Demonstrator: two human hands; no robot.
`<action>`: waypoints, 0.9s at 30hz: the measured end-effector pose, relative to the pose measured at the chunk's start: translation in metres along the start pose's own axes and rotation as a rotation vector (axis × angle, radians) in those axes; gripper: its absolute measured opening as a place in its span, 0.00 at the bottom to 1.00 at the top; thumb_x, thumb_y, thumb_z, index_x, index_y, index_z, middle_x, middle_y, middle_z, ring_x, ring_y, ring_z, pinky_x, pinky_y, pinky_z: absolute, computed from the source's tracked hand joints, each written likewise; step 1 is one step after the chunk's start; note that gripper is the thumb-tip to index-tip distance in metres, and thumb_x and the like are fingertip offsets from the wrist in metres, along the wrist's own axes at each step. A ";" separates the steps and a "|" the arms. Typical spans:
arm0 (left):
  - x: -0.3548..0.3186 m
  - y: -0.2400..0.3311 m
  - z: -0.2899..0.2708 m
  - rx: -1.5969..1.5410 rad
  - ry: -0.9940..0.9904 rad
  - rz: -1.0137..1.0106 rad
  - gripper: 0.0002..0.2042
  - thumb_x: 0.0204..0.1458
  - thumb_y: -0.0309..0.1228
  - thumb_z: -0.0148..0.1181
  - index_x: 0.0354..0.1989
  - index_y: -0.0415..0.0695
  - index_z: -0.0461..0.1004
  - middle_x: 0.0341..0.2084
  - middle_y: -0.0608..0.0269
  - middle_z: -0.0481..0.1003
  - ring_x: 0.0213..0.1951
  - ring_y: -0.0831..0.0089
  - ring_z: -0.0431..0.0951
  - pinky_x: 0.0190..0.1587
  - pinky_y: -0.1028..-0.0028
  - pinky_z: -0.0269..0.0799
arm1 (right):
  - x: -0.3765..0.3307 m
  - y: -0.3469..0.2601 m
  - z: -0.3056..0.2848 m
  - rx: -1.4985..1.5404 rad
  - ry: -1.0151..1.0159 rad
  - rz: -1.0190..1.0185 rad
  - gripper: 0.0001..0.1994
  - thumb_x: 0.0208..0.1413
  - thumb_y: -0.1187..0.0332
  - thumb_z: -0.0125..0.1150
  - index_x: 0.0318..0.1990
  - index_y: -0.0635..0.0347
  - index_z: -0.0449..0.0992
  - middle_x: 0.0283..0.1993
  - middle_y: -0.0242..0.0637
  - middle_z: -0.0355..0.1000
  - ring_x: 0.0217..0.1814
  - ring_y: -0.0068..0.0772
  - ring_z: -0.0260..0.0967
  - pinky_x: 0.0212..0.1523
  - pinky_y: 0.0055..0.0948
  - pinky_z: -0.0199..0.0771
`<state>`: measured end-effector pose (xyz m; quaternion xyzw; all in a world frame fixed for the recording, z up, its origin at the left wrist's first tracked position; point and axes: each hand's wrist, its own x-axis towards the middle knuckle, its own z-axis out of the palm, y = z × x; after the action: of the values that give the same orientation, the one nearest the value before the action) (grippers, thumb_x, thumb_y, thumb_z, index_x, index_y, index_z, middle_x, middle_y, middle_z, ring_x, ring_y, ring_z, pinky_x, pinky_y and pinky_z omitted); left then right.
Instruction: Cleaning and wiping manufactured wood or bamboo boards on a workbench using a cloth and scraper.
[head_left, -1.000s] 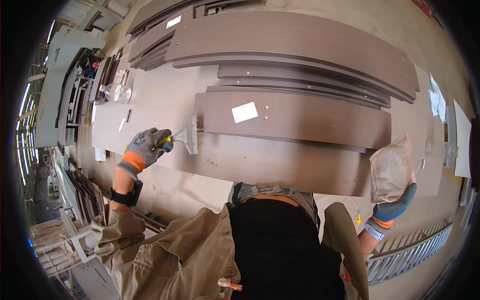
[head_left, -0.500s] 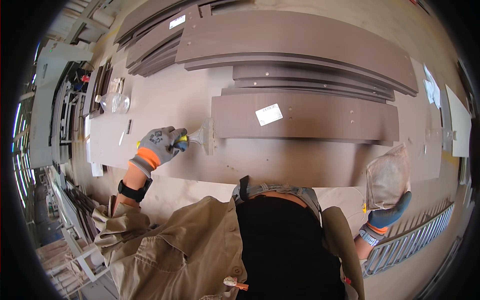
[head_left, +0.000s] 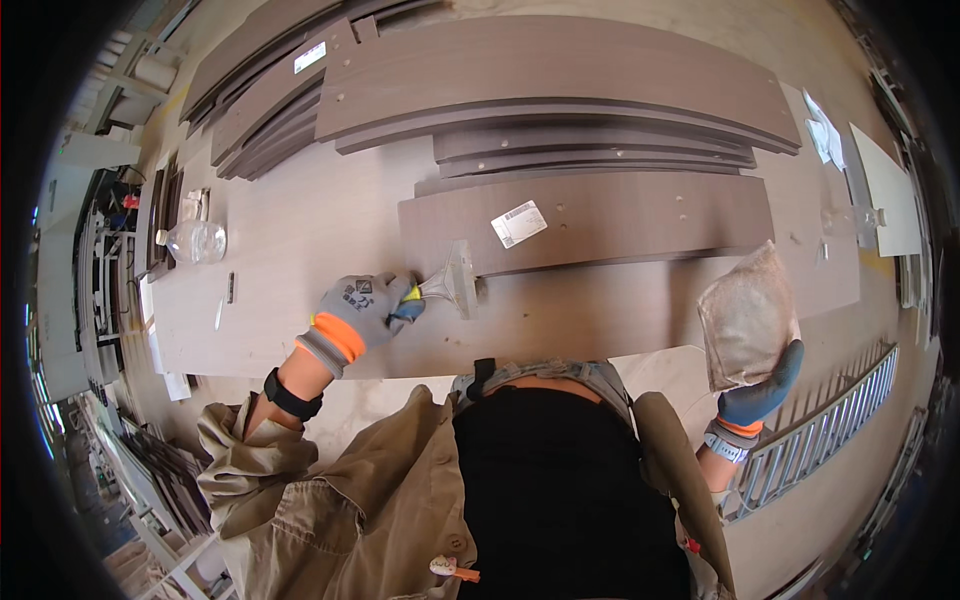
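In a grey glove with an orange cuff, my left hand (head_left: 365,308) is closed round the yellow handle of a wide-bladed scraper (head_left: 452,283). The scraper's blade overlaps the lower left edge of the nearest brown board (head_left: 640,215), which bears a white label (head_left: 519,224). Whether blade and board touch, I cannot tell. Over at the right, my gloved right hand (head_left: 762,388) grips a folded, stained beige rag (head_left: 750,318) from below. The rag is beside that board's right end, over the table's near edge, and hides part of the hand.
More brown boards (head_left: 560,70) lie stacked farther back on the table (head_left: 290,240). A clear plastic bottle (head_left: 197,242) and a dark slim tool (head_left: 231,288) lie at the left. Another bottle (head_left: 850,219) and white papers (head_left: 823,130) are at the right. A metal rack (head_left: 820,430) stands lower right.
My left hand has moved the scraper rightward, from beside the board's left end to over its near left edge. My right hand still holds the rag. The whole view has shifted slightly.
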<state>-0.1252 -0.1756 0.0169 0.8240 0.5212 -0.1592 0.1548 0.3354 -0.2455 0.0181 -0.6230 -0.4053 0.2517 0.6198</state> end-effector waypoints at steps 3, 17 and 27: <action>0.006 0.007 -0.005 0.013 -0.008 0.016 0.22 0.43 0.38 0.57 0.49 0.48 0.65 0.34 0.56 0.74 0.33 0.56 0.76 0.35 0.62 0.71 | -0.002 0.005 -0.009 0.084 -0.013 -0.018 0.21 0.65 0.64 0.39 0.60 0.69 0.56 0.62 0.49 0.58 0.60 0.42 0.60 0.57 0.40 0.67; 0.026 0.027 -0.008 0.086 0.009 0.089 0.23 0.46 0.40 0.55 0.51 0.48 0.63 0.27 0.51 0.74 0.28 0.54 0.75 0.31 0.61 0.70 | -0.009 0.010 -0.015 0.405 0.113 0.153 0.23 0.66 0.59 0.34 0.59 0.68 0.59 0.62 0.46 0.59 0.60 0.40 0.60 0.59 0.40 0.64; 0.019 0.029 0.000 0.064 -0.009 0.057 0.24 0.45 0.39 0.55 0.51 0.45 0.62 0.26 0.50 0.73 0.29 0.53 0.75 0.33 0.60 0.69 | -0.008 0.014 -0.030 0.370 0.220 0.224 0.26 0.65 0.53 0.34 0.59 0.68 0.60 0.60 0.46 0.60 0.60 0.38 0.60 0.59 0.36 0.64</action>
<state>-0.0915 -0.1722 0.0113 0.8422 0.4916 -0.1750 0.1353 0.3580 -0.2673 0.0057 -0.5636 -0.2111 0.3195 0.7320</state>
